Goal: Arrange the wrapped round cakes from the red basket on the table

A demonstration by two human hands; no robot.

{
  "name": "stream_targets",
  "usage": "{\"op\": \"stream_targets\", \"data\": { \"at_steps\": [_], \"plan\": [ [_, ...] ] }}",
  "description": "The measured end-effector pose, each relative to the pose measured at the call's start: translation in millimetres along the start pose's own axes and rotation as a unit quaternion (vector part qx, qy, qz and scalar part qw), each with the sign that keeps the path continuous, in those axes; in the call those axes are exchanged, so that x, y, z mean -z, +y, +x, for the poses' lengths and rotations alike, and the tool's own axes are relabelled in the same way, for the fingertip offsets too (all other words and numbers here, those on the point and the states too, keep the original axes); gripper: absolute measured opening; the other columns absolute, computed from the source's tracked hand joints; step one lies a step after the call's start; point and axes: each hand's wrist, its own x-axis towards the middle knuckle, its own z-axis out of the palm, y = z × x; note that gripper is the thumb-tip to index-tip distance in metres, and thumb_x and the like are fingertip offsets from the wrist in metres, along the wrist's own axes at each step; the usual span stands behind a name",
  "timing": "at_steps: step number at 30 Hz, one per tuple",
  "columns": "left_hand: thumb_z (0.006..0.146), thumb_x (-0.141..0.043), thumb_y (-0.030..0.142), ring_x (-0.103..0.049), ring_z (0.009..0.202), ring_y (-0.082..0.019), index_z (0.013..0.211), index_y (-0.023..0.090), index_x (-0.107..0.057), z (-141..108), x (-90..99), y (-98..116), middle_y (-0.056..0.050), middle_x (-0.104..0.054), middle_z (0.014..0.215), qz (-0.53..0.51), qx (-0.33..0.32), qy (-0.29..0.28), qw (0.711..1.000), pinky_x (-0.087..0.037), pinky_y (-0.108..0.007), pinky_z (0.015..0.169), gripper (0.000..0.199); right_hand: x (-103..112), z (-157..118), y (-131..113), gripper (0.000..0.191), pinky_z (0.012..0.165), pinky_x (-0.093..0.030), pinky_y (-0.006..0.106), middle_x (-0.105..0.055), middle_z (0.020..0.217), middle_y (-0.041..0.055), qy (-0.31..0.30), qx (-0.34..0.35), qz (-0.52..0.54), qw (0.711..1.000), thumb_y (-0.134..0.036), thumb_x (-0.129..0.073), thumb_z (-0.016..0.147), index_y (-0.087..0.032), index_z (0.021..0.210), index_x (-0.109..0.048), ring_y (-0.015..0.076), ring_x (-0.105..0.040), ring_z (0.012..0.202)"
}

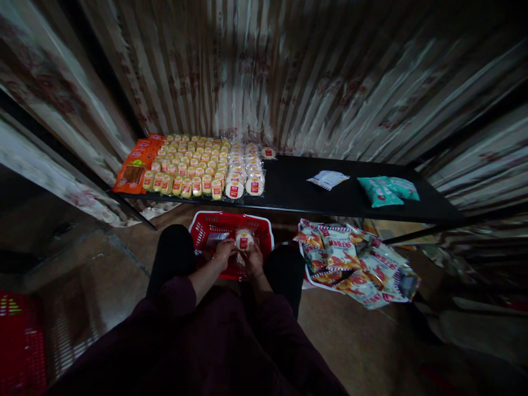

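Over a red basket (267,221) between my knees, both hands meet around a round white packet (244,240) with a red label. My right hand (253,259) grips the packet from its right and lower side. My left hand (225,251) has its fingers closed at the packet's left edge; whether they pinch its wrapper is too small to tell. Inside the basket lies a pale packet (217,238). On the black shelf (289,181) stand rows of similar round white packets (254,185), beside rows of small yellow packets (186,187).
Orange packs (134,168) lie at the shelf's left end. A white-blue packet (328,179) and green bags (379,191) lie toward the right. Below, a full basket of snack bags (340,250) stands by my right knee. Another red basket (20,341) is at the lower left. Curtains hang behind.
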Motion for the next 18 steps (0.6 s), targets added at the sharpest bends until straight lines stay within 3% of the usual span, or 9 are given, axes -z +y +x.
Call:
{"op": "stream_targets", "data": {
  "at_steps": [6,13,18],
  "plan": [
    [0.068,-0.068,0.012,-0.059,0.056,-0.01,0.075,0.014,-0.066,4,2.0,4,0.0,-0.063,0.059,0.03,-0.026,0.01,0.999,-0.048,-0.022,0.06,0.007,1,-3,-3,0.025,0.059,-0.052,0.025,-0.07,0.077,-0.0024,-0.027,-0.023,0.013,0.999,-0.041,-0.065,0.072,-0.026,0.092,-0.062,0.0141,-0.065,0.067],
    [0.065,-0.071,0.011,-0.058,0.056,-0.01,0.078,0.013,-0.068,12,2.0,4,0.0,-0.065,0.062,0.042,-0.042,0.02,0.998,-0.046,-0.022,0.058,0.013,0,-3,-2,0.034,0.059,-0.05,0.025,-0.071,0.082,-0.0013,-0.076,-0.053,0.006,0.996,-0.043,-0.068,0.069,-0.025,0.097,-0.061,0.0143,-0.065,0.068],
    [0.069,-0.072,0.017,-0.058,0.055,-0.009,0.086,0.012,-0.068,15,2.1,1,-0.001,-0.066,0.067,0.022,-0.03,0.031,0.999,-0.046,-0.02,0.055,0.018,-2,-7,-4,0.039,0.056,-0.047,0.022,-0.071,0.078,-0.0034,-0.067,-0.066,0.008,0.995,-0.034,-0.071,0.065,-0.029,0.103,-0.063,0.0124,-0.064,0.064]
  ]
}}
